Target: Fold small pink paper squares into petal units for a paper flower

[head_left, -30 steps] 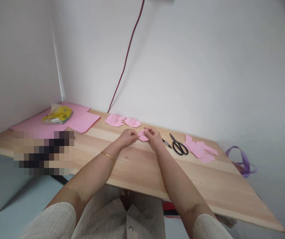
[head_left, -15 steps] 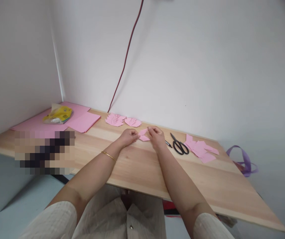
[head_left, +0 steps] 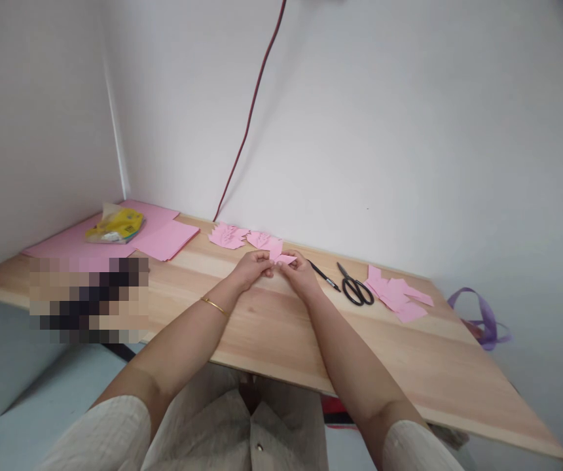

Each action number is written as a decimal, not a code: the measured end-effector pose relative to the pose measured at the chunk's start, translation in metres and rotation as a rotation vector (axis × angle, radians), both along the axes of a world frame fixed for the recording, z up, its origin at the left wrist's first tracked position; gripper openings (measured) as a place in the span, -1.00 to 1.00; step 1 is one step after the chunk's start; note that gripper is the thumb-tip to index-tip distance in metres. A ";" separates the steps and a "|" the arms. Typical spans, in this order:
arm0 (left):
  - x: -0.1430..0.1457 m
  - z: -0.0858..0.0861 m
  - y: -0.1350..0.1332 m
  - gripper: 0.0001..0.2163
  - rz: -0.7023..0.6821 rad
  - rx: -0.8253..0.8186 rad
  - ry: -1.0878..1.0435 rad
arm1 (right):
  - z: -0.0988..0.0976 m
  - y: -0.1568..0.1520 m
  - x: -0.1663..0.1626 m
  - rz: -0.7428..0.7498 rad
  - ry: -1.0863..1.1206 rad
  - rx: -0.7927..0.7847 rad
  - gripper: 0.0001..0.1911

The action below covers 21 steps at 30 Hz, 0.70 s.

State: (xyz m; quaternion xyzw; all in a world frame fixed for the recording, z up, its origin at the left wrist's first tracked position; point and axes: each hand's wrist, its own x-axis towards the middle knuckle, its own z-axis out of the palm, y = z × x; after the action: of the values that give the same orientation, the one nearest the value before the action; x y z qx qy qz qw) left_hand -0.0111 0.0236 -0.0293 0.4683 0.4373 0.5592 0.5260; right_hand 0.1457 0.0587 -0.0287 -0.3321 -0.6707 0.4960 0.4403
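Between my hands is a small folded piece of pink paper [head_left: 276, 250], with one flap pointing up and another to the right. My left hand [head_left: 254, 269] pinches its left lower edge. On the other side, my right hand [head_left: 298, 270] has thumb and fingers closed on the right part. Just behind lie two pink paper pieces with jagged edges [head_left: 227, 235], near the wall. A black pen [head_left: 325, 275] lies right of my right hand, and black-handled scissors [head_left: 354, 286] rest beside it.
Pink paper cut-offs [head_left: 397, 294] lie right of the scissors. Pink sheets [head_left: 166, 239] and a yellow plastic packet [head_left: 117, 226] occupy the table's left back. A purple ribbon [head_left: 486, 317] hangs past the right edge. A dark red cable [head_left: 252, 111] runs down the wall.
My right hand has shifted slightly left and lower, closer to my left hand. The folded paper has turned, one flap now standing up. More of the pen shows.
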 end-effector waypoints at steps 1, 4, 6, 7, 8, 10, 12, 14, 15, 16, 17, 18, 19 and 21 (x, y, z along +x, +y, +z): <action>0.000 0.000 0.000 -0.82 -0.009 -0.001 0.000 | 0.000 0.000 0.000 -0.011 -0.007 -0.001 -0.60; 0.000 0.001 -0.001 -0.83 -0.012 -0.006 -0.001 | 0.000 0.001 0.002 -0.053 -0.031 -0.005 -0.60; 0.000 0.001 0.000 -0.83 -0.002 -0.016 -0.007 | 0.001 0.003 0.003 -0.081 -0.047 0.012 -0.58; 0.000 0.001 0.000 -0.84 0.005 -0.021 -0.011 | 0.001 0.003 0.004 -0.091 -0.055 0.028 -0.57; 0.000 0.001 0.000 -0.84 0.015 -0.028 -0.017 | 0.002 0.004 0.005 -0.102 -0.062 0.047 -0.57; -0.001 0.001 0.001 -0.86 0.037 -0.044 -0.033 | 0.004 0.004 0.006 -0.138 -0.060 0.082 -0.57; -0.002 0.002 0.001 -0.85 0.061 -0.061 -0.059 | 0.006 0.004 0.006 -0.176 -0.025 0.098 -0.55; -0.003 0.002 0.002 -0.84 0.074 -0.075 -0.094 | 0.007 0.004 0.006 -0.184 0.008 0.098 -0.52; -0.003 0.003 0.001 -0.83 0.074 -0.081 -0.112 | 0.007 0.005 0.006 -0.167 0.013 0.100 -0.49; -0.004 0.003 0.001 -0.82 0.070 -0.088 -0.129 | 0.007 0.005 0.006 -0.138 0.007 0.111 -0.47; -0.004 0.004 0.001 -0.82 0.063 -0.095 -0.145 | 0.006 0.005 0.006 -0.106 -0.004 0.131 -0.45; -0.004 0.005 0.001 -0.81 0.055 -0.102 -0.158 | 0.006 0.005 0.006 -0.072 -0.023 0.162 -0.44; -0.005 0.005 0.000 -0.81 0.046 -0.108 -0.169 | 0.005 0.005 0.006 -0.043 -0.047 0.201 -0.45; -0.005 0.007 -0.001 -0.81 0.026 -0.117 -0.182 | 0.005 0.004 0.005 -0.006 -0.106 0.299 -0.53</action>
State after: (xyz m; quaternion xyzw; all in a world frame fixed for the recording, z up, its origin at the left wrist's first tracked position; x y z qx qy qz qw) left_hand -0.0162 0.0228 -0.0226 0.3786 0.4257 0.5798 0.5825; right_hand 0.1506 0.0630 -0.0239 -0.2907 -0.7583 0.3711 0.4503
